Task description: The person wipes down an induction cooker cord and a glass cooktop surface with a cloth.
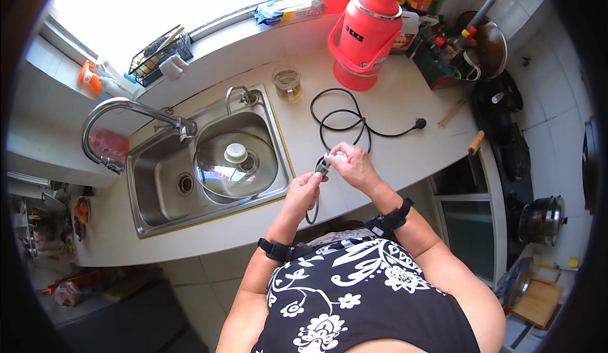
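Observation:
My left hand [304, 192] pinches a small greyish connector end [323, 167] of a black power cord near the front edge of the counter. Just above it, my right hand [355, 164] has its fingers closed around a small white piece [340, 155], perhaps tissue or cloth, which meets the connector. Fingers partly hide both pieces. Beyond my hands the black power cord [338, 111] lies in loose loops on the pale countertop [304, 130]. Its plug [419, 123] rests to the right. A short length of cord hangs below my left hand.
A double steel sink [156, 189] with a glass lid [213, 172] in it lies left. Behind the cord stand a glass mug [287, 84] of liquid and a red thermos flask [365, 39]. A wooden handle [476, 142] juts out at the right edge.

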Demonstrator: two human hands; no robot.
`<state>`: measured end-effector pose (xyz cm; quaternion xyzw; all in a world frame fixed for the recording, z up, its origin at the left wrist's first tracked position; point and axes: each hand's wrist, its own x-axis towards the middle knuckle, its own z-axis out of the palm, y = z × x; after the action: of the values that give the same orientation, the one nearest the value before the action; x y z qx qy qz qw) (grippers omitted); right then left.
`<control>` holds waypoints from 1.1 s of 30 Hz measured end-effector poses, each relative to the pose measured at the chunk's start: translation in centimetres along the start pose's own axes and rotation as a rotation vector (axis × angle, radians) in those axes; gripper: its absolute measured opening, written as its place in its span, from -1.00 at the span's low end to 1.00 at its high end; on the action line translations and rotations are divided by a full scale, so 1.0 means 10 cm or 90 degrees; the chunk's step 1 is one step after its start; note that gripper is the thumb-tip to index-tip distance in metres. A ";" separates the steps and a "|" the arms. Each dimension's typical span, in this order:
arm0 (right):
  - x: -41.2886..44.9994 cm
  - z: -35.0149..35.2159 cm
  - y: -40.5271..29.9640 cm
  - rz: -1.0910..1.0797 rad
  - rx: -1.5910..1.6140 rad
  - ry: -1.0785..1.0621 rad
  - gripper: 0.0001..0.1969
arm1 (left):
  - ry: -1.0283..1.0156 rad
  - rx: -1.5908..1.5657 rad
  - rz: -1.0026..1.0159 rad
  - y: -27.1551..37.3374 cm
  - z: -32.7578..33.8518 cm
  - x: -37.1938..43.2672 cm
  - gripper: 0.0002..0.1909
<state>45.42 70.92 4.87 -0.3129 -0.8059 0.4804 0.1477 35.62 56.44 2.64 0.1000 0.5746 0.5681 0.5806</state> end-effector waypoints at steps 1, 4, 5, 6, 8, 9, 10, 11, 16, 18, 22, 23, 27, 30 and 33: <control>-0.01 0.04 0.02 -0.002 0.001 0.000 -0.86 | 0.002 0.001 0.002 0.00 -0.01 -0.01 -0.71; 0.05 0.12 0.18 -0.167 -0.126 0.061 -0.84 | 0.006 0.038 0.014 0.01 -0.01 -0.07 -0.71; 0.06 0.10 0.23 -0.167 -0.125 0.063 -0.84 | -0.008 0.007 0.005 0.00 -0.01 -0.10 -0.71; 0.08 0.09 0.19 -0.131 -0.093 0.063 -0.84 | -0.018 -0.024 -0.001 0.00 -0.04 -0.11 -0.72; 0.03 0.05 -0.02 -0.036 -0.021 0.000 -0.83 | 0.000 -0.039 0.003 -0.04 -0.11 -0.09 -0.72; 0.02 0.07 0.00 -0.037 -0.021 0.002 -0.83 | 0.002 -0.050 0.007 -0.02 -0.10 -0.08 -0.72; 0.02 0.10 0.06 -0.062 -0.036 -0.024 -0.82 | 0.002 -0.041 0.019 -0.01 -0.07 -0.10 -0.72; 0.03 0.14 0.14 -0.086 -0.050 -0.051 -0.81 | 0.000 -0.039 0.020 0.00 -0.07 -0.11 -0.72; 0.05 0.00 -0.11 -0.022 -0.010 -0.051 -0.79 | -0.001 -0.075 0.000 0.01 -0.12 -0.09 -0.72; 0.10 0.09 0.04 -0.082 -0.041 -0.048 -0.79 | 0.001 -0.067 0.010 0.02 -0.11 -0.10 -0.72; 0.20 0.08 0.12 -0.099 -0.044 -0.005 -0.80 | 0.008 -0.046 0.034 0.03 -0.07 -0.14 -0.72; 0.22 0.06 0.09 -0.047 0.008 0.004 -0.79 | 0.020 -0.027 0.059 0.04 -0.06 -0.16 -0.73; 0.24 0.02 0.10 0.100 0.331 -0.128 -0.82 | 0.099 0.033 0.088 0.14 0.00 -0.17 -0.72; 0.26 0.02 0.09 0.066 0.387 -0.183 -0.80 | 0.069 -0.044 0.077 0.19 0.01 -0.14 -0.59; 0.30 0.01 0.06 0.044 0.466 -0.225 -0.81 | -0.011 -0.157 0.044 0.22 -0.07 -0.07 -0.50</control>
<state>43.31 73.00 4.12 -0.1794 -0.5834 0.7867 0.0925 34.10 56.20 4.50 0.0522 0.4914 0.6531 0.5738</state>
